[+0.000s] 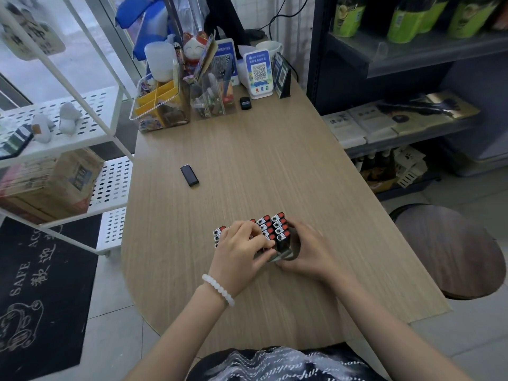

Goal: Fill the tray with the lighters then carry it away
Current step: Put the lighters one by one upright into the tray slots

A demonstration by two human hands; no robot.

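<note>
Lighters (276, 228) (upright) fill tray (283, 257); left hand (237, 248) pinches one, right hand (308, 253) grips tray.

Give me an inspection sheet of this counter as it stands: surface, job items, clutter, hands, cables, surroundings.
Surface: wooden counter, middle bare.
Job items: tray at the near edge, mostly hidden, holding upright lighters in rows; one black lighter lies loose, apart, farther up the counter.
Clutter: clear organiser boxes, QR code stands, cat figurine, white mug along the far end.
Hands: left hand rests on the lighters with curled fingers; right hand grips the tray's near right corner.
Cables: black cable on the back wall.
Surroundings: white perforated rack left, dark shelves right, round stool, black floor mat.
</note>
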